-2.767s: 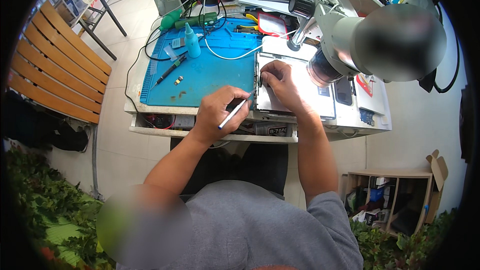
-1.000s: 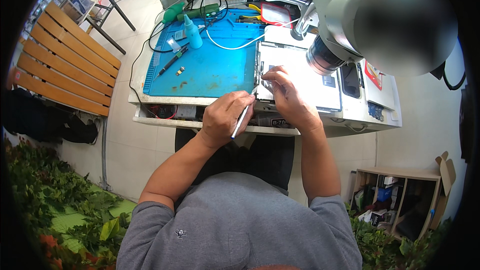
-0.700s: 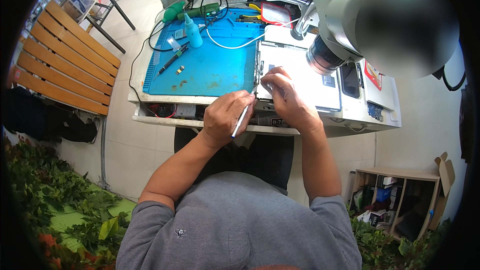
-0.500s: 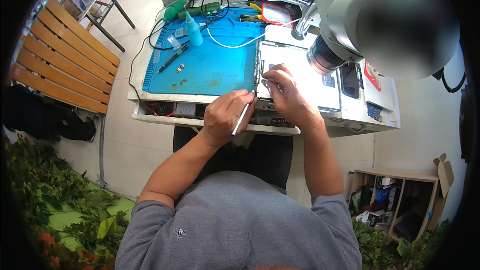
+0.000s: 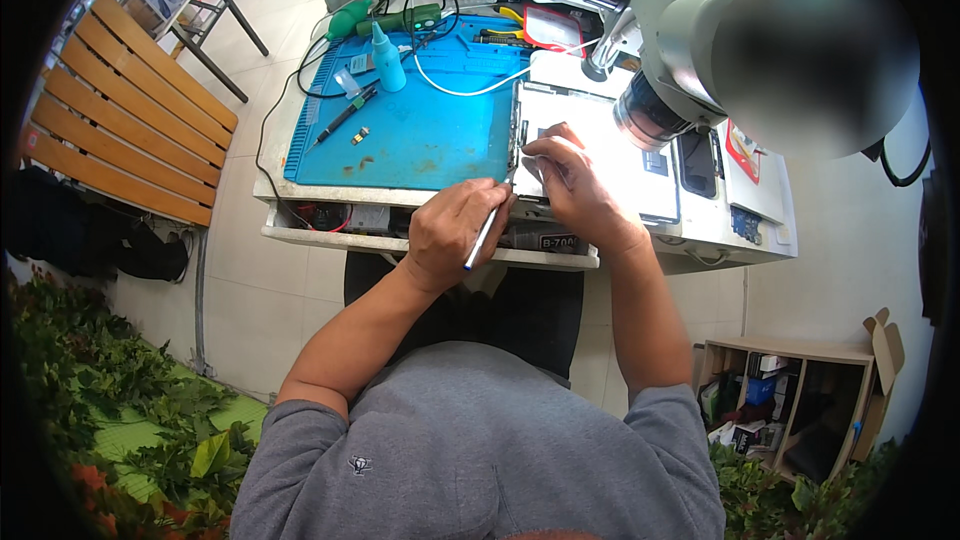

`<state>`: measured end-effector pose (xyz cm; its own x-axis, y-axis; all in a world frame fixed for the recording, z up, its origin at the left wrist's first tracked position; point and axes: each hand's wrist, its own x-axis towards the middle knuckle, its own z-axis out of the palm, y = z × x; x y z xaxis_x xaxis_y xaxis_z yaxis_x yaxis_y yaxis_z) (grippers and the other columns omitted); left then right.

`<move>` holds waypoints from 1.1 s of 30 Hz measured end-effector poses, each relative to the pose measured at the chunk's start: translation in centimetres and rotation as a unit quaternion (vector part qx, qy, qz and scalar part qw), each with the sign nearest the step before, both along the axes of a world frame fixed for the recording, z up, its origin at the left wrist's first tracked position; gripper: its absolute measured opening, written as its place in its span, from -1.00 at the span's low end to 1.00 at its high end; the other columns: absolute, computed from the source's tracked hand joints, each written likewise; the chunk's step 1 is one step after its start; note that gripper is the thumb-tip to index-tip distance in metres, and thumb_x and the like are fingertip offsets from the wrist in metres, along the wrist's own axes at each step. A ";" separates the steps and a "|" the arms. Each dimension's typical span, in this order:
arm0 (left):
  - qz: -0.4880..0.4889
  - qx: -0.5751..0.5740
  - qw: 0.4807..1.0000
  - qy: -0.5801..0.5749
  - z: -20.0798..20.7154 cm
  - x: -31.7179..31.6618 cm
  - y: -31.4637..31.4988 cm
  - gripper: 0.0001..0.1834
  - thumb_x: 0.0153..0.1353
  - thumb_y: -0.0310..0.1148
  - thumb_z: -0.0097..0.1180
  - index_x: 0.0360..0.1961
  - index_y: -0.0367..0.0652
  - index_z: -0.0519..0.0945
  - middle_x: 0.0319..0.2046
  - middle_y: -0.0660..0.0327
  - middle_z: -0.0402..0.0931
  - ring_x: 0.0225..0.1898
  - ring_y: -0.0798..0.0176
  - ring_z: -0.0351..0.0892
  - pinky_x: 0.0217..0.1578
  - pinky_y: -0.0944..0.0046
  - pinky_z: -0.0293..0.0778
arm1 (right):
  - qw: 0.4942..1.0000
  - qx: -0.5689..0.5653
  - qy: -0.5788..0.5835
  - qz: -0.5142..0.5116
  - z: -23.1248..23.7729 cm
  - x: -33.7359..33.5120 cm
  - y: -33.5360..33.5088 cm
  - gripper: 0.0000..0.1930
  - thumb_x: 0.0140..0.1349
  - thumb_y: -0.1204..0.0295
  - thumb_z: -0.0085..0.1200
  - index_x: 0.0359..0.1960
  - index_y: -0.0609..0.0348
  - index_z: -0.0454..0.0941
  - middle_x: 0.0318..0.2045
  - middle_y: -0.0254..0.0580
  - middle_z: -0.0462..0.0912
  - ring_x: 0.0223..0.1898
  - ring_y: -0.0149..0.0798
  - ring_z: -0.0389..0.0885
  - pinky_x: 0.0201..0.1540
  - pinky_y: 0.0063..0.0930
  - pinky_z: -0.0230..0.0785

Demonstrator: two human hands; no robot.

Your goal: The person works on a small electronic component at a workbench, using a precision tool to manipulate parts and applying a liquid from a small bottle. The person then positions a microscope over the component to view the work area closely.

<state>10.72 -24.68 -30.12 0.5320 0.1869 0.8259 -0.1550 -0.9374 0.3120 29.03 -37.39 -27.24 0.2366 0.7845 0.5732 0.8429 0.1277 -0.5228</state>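
My left hand [image 5: 452, 225] is closed round a thin white pen-like tool [image 5: 481, 240] with a blue end. Its other end points to the near-left edge of an opened white tablet-like panel [image 5: 600, 145], brightly lit and lying flat. Just right of it, my right hand [image 5: 572, 180] bends over the same edge with its fingers pinched together. A small pale thing shows among those fingers, too hidden to name. Both hands nearly meet at the panel's dark edge strip.
A microscope [image 5: 655, 105] overhangs the panel's right side. The blue work mat [image 5: 430, 135] carries a light-blue dropper bottle [image 5: 387, 62], a dark pen-like tool [image 5: 345, 118] and a small metal part [image 5: 361, 135]. Below the desktop, an open drawer [image 5: 375, 241] juts out. A phone [image 5: 702, 160] lies farther right.
Both hands stay at the panel's edge with almost the same grip. The right fingers have shifted very slightly; the whole view has moved a little.
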 end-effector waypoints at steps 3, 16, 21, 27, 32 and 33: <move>0.010 0.002 1.000 0.014 0.2 -0.1 -0.1 -0.73 0.25 -0.59 0.53 -0.10 -0.25 0.68 -0.21 0.00 0.78 -0.26 -0.04 0.84 -0.25 0.13 0.76 | 0.999 -0.003 0.037 -0.014 0.6 -0.1 0.1 -0.84 0.43 0.62 0.21 -0.02 0.16 0.63 -0.18 -0.09 0.64 -0.20 0.02 0.68 -0.10 -0.24 0.54; -0.002 -0.005 0.999 0.034 0.8 -0.7 -0.2 -0.65 0.15 -0.57 0.45 -0.01 -0.20 0.76 -0.16 0.01 0.80 -0.18 -0.06 0.85 -0.11 0.08 0.78 | 0.994 -0.027 0.105 -0.011 -0.1 -0.1 -0.1 -0.83 0.48 0.67 0.15 0.03 0.26 0.61 -0.11 -0.10 0.59 -0.09 -0.15 0.62 0.05 -0.31 0.50; -0.003 -0.017 1.000 0.027 0.7 -0.6 -0.2 -0.67 0.14 -0.52 0.45 -0.04 -0.23 0.73 -0.17 0.02 0.80 -0.19 -0.05 0.85 -0.11 0.09 0.77 | 0.994 -0.006 0.102 -0.024 -0.1 -0.1 0.3 -0.88 0.42 0.57 0.22 -0.06 0.18 0.64 -0.19 -0.09 0.63 -0.18 -0.02 0.67 -0.10 -0.27 0.53; -0.019 -0.016 0.999 0.029 0.7 -0.5 -0.1 -0.73 0.18 -0.53 0.44 -0.10 -0.25 0.68 -0.18 0.03 0.79 -0.21 -0.05 0.84 -0.13 0.09 0.74 | 0.986 -0.092 -0.094 -0.101 -2.0 2.8 2.0 -0.78 0.51 0.54 0.21 0.12 0.22 0.58 -0.11 -0.11 0.55 -0.04 -0.17 0.58 0.07 -0.32 0.47; -0.020 -0.015 1.000 0.014 0.8 -0.4 -0.2 -0.76 0.19 -0.53 0.42 -0.12 -0.23 0.68 -0.20 0.04 0.77 -0.23 -0.04 0.81 -0.13 0.09 0.73 | 0.983 -0.094 0.141 -0.070 -2.8 3.0 4.5 -0.79 0.51 0.45 0.27 0.05 0.24 0.58 -0.08 -0.12 0.57 0.04 -0.17 0.57 0.16 -0.29 0.45; -0.022 -0.018 1.000 0.012 0.8 -0.4 -0.3 -0.77 0.18 -0.53 0.42 -0.13 -0.23 0.68 -0.21 0.04 0.76 -0.23 -0.04 0.80 -0.13 0.09 0.72 | 0.982 -0.081 0.159 -0.066 -3.2 3.1 4.7 -0.79 0.50 0.43 0.29 0.03 0.24 0.58 -0.07 -0.12 0.58 0.06 -0.17 0.57 0.17 -0.28 0.46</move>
